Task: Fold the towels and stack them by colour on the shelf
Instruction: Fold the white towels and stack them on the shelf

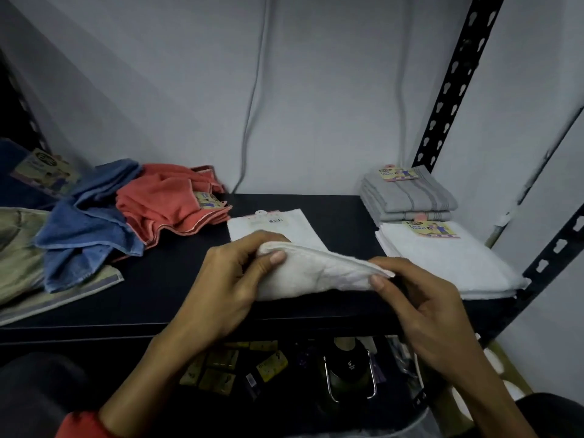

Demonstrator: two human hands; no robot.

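Both hands hold a white towel (316, 273) just above the front of the black shelf (177, 289). My left hand (227, 286) pinches its folded left corner; my right hand (423, 308) grips its right end. The towel's far part lies flat on the shelf with a paper tag on it. At the right, a folded white stack (448, 263) lies in front of a folded grey stack (407, 197). At the left lie unfolded towels: coral (167, 200), blue (85, 229) and beige (15, 257).
A black perforated upright (455, 80) rises at the back right, and a diagonal shelf rail (556, 248) runs at the right edge. Two cables hang down the grey wall (316, 90). Below the shelf sit small yellow packets (221, 365) and a dark bottle (349, 371).
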